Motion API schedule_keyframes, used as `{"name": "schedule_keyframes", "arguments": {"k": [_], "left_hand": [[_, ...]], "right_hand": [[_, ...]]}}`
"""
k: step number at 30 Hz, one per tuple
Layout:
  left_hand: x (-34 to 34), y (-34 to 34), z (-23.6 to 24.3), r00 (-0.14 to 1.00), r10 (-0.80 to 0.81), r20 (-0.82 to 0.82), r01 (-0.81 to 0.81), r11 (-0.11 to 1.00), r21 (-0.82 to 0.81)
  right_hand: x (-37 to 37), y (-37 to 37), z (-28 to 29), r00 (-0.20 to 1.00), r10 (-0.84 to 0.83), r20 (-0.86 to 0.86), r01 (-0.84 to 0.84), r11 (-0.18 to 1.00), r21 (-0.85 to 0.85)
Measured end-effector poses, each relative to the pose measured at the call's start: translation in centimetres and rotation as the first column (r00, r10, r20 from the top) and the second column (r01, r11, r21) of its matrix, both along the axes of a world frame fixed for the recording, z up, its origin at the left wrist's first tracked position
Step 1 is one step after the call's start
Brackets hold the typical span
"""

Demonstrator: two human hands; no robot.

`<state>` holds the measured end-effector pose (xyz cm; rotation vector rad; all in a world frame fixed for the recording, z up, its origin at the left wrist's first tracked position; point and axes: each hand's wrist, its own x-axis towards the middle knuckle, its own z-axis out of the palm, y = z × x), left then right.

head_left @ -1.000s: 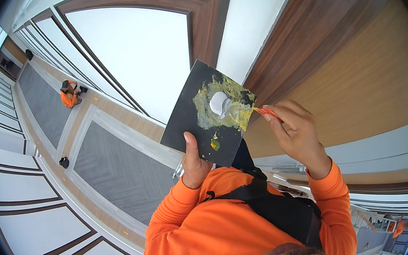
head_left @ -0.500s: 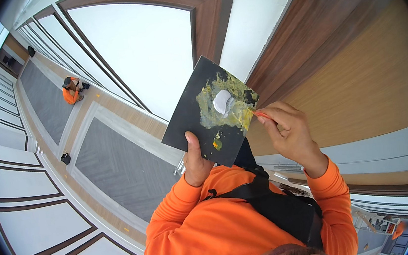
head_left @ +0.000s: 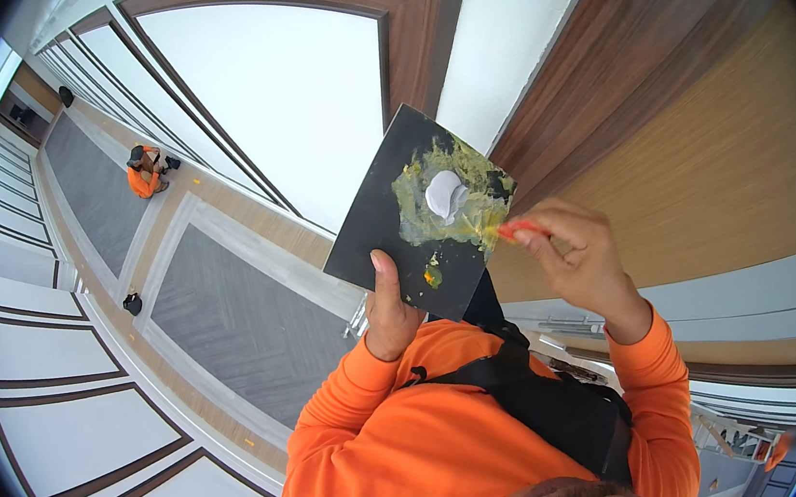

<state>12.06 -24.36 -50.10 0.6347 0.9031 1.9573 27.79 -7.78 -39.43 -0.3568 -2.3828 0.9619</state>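
Observation:
My left hand [head_left: 391, 309] grips the near edge of a flat black board [head_left: 371, 222], its thumb on top and its fingers hidden beneath. A white blob of paste or paint [head_left: 445, 195] sits amid yellow-green smears [head_left: 422, 217] on the board. Closer to my left thumb is a small yellow-orange dab [head_left: 433, 276]. At the board's right edge, my right hand [head_left: 578, 254] pinches a small red-handled tool [head_left: 520, 228]. The tool's thin yellowish front end lies over the smears, just below the white blob, too blurred to tell its kind.
A wood-faced wall [head_left: 688, 150] curves along the right. Ahead stands a white panel [head_left: 274, 87] with brown trim. Down the corridor, on the left, a person in orange [head_left: 146, 172] crouches by the wall. A black bag-like object [head_left: 133, 303] rests on the floor beside the grey carpet [head_left: 230, 315].
The board and both hands have shifted slightly right in the picture. The red-handled tool has tilted, and its front end now reaches over the smears toward the white blob.

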Motion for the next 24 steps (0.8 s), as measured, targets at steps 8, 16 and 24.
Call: {"name": "schedule_keyframes", "arguments": {"k": [8, 16, 24], "left_hand": [[-0.7, -0.5, 0.0, 0.871, 0.063, -0.487, -0.131, 0.986, -0.107], [-1.0, -0.3, -1.6, 0.941, 0.062, -0.332, -0.116, 0.982, -0.146], [-1.0, -0.4, -2.2, 0.955, 0.072, -0.288, -0.122, 0.979, -0.16]], "right_hand": [[-1.3, 0.2, -0.5, 0.998, -0.058, 0.018, 0.057, 0.997, 0.056], [-1.0, -0.1, -0.5, 0.998, 0.066, 0.013, -0.066, 0.997, 0.036], [0.5, 0.2, 0.1, 0.998, 0.063, 0.026, -0.063, 0.998, 0.004]]}}
